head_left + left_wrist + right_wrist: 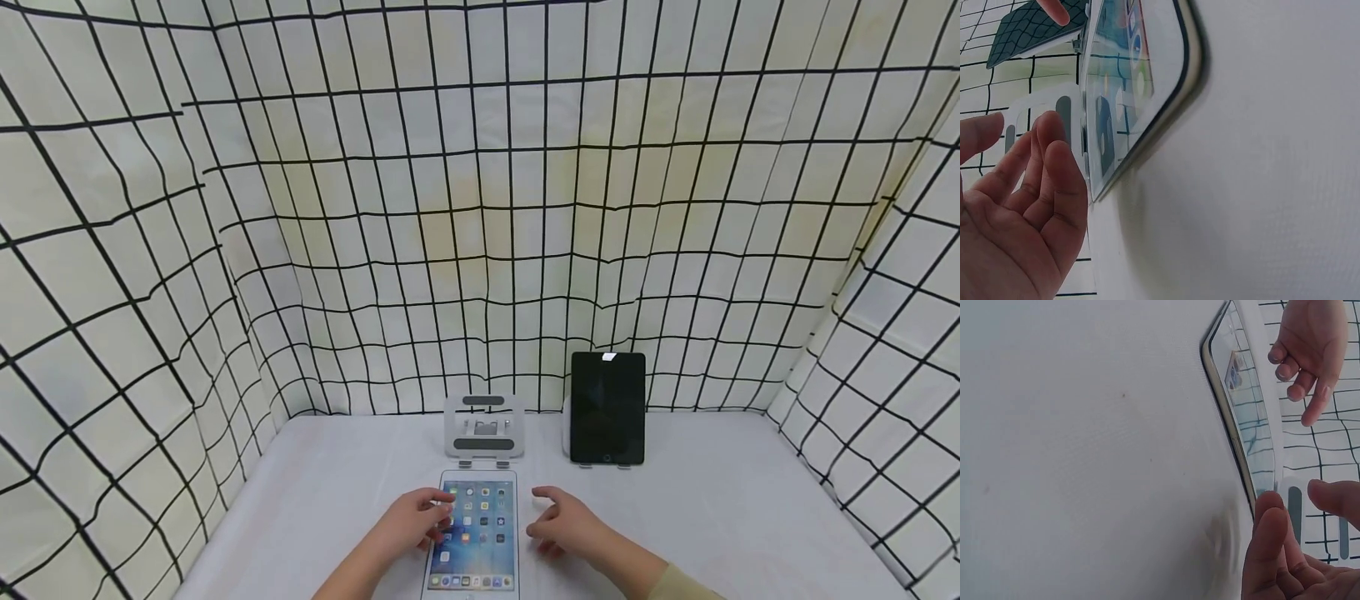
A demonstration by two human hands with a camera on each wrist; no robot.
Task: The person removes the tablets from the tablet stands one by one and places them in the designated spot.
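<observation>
A white tablet (491,562) with its screen lit and rows of app icons lies flat on the white table. My left hand (408,523) hovers over its left edge, fingers loosely bent and holding nothing. Just off the right edge is my right hand (567,523), its fingers relaxed and nothing in them. In the left wrist view, a gap shows between the left hand (1032,212) and the tablet (1163,75). The right wrist view has the right hand (1291,562) near the tablet's edge (1232,434); whether a fingertip touches it I cannot tell.
Directly behind the lit tablet stands a white tablet stand (452,429) with grey pads. To its right, a black tablet (607,408) with a dark screen leans upright on another stand. White cloth walls (540,183) with black grid lines enclose the table (705,500) at the back and sides.
</observation>
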